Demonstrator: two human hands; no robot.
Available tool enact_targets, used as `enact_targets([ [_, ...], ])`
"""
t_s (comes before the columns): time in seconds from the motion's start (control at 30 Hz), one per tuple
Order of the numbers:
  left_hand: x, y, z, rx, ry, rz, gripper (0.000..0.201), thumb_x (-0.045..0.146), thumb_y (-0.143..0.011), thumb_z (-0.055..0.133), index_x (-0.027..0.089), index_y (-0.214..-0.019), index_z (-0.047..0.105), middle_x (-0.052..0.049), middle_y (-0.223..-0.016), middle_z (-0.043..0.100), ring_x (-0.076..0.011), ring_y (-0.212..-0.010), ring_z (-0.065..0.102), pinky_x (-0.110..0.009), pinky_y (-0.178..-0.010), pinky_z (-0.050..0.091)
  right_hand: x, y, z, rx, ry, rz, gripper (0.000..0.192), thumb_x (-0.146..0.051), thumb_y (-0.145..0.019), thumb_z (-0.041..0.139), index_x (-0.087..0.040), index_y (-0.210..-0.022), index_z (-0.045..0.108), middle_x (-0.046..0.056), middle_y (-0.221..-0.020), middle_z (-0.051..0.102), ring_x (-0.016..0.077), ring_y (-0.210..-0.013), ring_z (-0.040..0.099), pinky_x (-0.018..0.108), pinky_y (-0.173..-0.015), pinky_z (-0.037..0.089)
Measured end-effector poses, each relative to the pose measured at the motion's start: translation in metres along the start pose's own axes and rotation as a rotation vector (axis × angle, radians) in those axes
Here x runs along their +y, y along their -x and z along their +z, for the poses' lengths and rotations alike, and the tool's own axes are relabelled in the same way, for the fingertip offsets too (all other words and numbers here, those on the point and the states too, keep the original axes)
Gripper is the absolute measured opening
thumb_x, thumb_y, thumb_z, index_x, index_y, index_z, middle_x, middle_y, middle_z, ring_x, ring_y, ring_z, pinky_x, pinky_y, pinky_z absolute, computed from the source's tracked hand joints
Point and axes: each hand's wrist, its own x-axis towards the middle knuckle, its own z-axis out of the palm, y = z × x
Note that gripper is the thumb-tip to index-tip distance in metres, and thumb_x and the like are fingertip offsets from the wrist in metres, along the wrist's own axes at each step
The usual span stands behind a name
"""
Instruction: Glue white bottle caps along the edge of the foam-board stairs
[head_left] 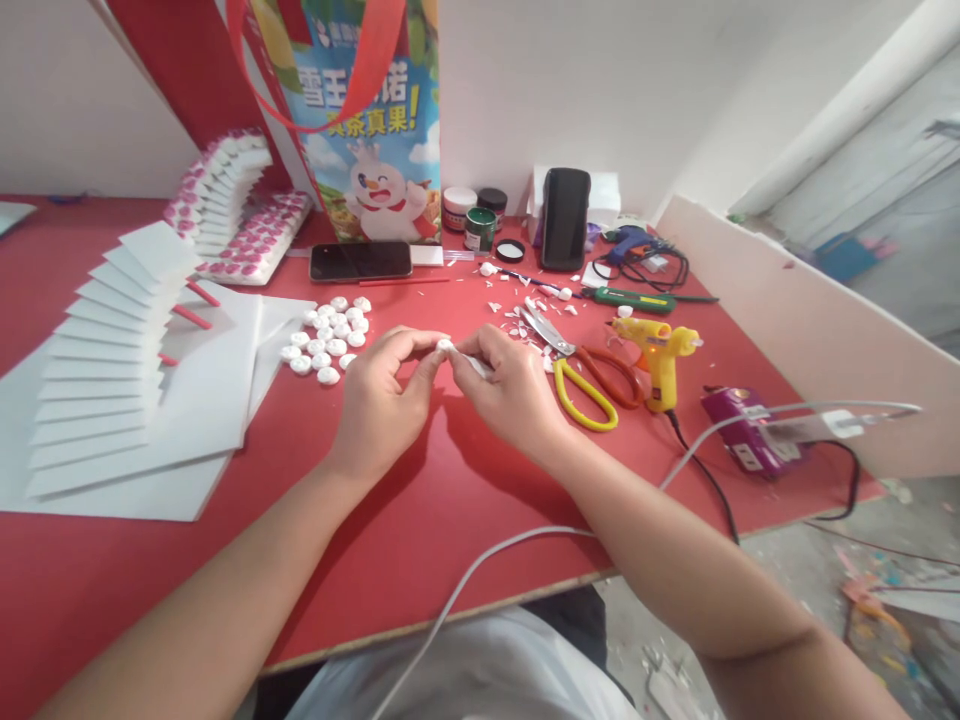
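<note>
At the centre of the frame, the left hand (379,400) and the right hand (514,390) are meeting above the red table (420,520), and both are pinching one small white piece (445,346) between thumb and fingertips, so each hand is closing tightly on it while the remaining fingers are curling loosely inward. The piece is sitting just above the tabletop, between the two hands, slightly above the middle of the frame. Just to the upper left of the left hand, a cluster of white round pieces (328,338) is lying on the table. Farther left, a fanned stack of white foam sheets (112,350) is spreading across the left side of the frame. Just right of the right hand, yellow-and-red scissors (581,375) are lying among white scraps (517,318), and a yellow glue gun (660,355) is standing beside them with its cord trailing toward the lower right. In the upper middle, a black phone (361,260) is lying flat in front of a printed bag (367,120), while small paint jars (474,215) are sitting near the wall. A white cable (480,570) is crossing the lower middle of the frame, passing under the right forearm.
</note>
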Motion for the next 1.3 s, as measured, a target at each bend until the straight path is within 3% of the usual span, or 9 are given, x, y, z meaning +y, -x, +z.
enact_targets([
  [0.17,-0.005,0.002,0.003,0.056,-0.205,0.213,0.019,0.032,-0.102,0.056,0.022,-0.102,0.072,-0.006,-0.095,0.074,-0.022,-0.094,0.069,-0.037,-0.089,0.055,-0.003,0.002,-0.001,-0.015,-0.036,-0.012,0.023,-0.034,-0.097,0.056,-0.021,-0.078,0.051,-0.005,-0.064,0.048,0.0108,-0.057,0.039,0.026,-0.059,0.03],
  [0.27,-0.006,0.003,0.003,0.052,-0.214,0.249,0.02,0.029,-0.102,0.055,0.022,-0.106,0.073,-0.007,-0.097,0.075,-0.0218,-0.094,0.068,-0.038,-0.089,0.054,-0.003,0.001,-0.004,-0.023,-0.034,-0.025,0.021,-0.031,-0.096,0.056,-0.021,-0.078,0.051,-0.006,-0.063,0.047,0.0107,-0.057,0.038,0.026,-0.059,0.03],
  [0.37,-0.004,0.002,0.001,0.024,-0.074,0.164,0.016,0.028,-0.099,0.062,0.022,-0.102,0.076,-0.006,-0.096,0.076,-0.0206,-0.092,0.07,-0.035,-0.087,0.056,-0.001,-0.002,-0.009,-0.05,-0.025,-0.022,0.021,-0.029,-0.095,0.057,-0.02,-0.077,0.051,-0.006,-0.062,0.047,0.0104,-0.056,0.037,0.026,-0.058,0.03],
  [0.47,-0.005,-0.002,-0.004,-0.063,0.154,-0.071,0.012,0.033,-0.091,0.074,0.021,-0.094,0.078,-0.004,-0.092,0.078,-0.0201,-0.086,0.072,-0.034,-0.083,0.058,0.003,-0.005,-0.014,-0.129,-0.047,-0.044,0.017,-0.028,-0.094,0.058,-0.019,-0.079,0.056,-0.005,-0.064,0.052,0.0105,-0.057,0.04,0.026,-0.058,0.031],
  [0.57,-0.008,-0.006,-0.008,-0.152,0.339,-0.275,0.02,0.038,-0.081,0.084,0.021,-0.09,0.08,-0.005,-0.089,0.08,-0.0214,-0.083,0.073,-0.035,-0.081,0.06,0.007,-0.008,-0.018,-0.203,-0.095,-0.087,0.016,-0.029,-0.094,0.059,-0.018,-0.084,0.061,-0.002,-0.071,0.061,0.0111,-0.061,0.046,0.026,-0.06,0.035],
  [0.67,-0.012,-0.007,-0.008,-0.206,0.423,-0.345,0.028,0.043,-0.079,0.085,0.02,-0.094,0.083,-0.006,-0.089,0.081,-0.023,-0.084,0.075,-0.038,-0.083,0.062,0.009,-0.008,-0.018,-0.223,-0.124,-0.089,0.015,-0.029,-0.095,0.059,-0.017,-0.086,0.062,0.002,-0.08,0.071,0.0127,-0.068,0.057,0.026,-0.065,0.041],
  [0.8,-0.01,-0.005,-0.006,-0.221,0.427,-0.361,0.029,0.045,-0.083,0.081,0.02,-0.097,0.084,-0.005,-0.088,0.082,-0.0228,-0.085,0.075,-0.037,-0.086,0.062,0.009,-0.008,-0.016,-0.199,-0.121,-0.066,0.016,-0.03,-0.095,0.06,-0.016,-0.087,0.064,0.004,-0.083,0.075,0.0134,-0.069,0.061,0.026,-0.066,0.043],
  [1.03,-0.002,-0.001,-0.006,-0.133,0.218,-0.145,0.021,0.033,-0.094,0.067,0.018,-0.101,0.081,-0.002,-0.09,0.08,-0.017,-0.083,0.073,-0.027,-0.082,0.059,0.009,-0.006,-0.01,-0.093,-0.134,0.02,0.024,-0.035,-0.095,0.064,-0.016,-0.079,0.065,0.001,-0.073,0.071,0.0103,-0.06,0.05,0.025,-0.06,0.038],
  [1.3,-0.005,-0.001,-0.002,-0.091,0.205,-0.204,0.021,0.034,-0.094,0.068,0.018,-0.1,0.079,-0.003,-0.087,0.08,-0.0185,-0.084,0.074,-0.027,-0.081,0.058,0.01,-0.008,-0.01,-0.082,-0.083,0.07,0.021,-0.031,-0.093,0.067,-0.017,-0.077,0.066,0.0,-0.071,0.07,0.011,-0.062,0.054,0.024,-0.061,0.038],
])
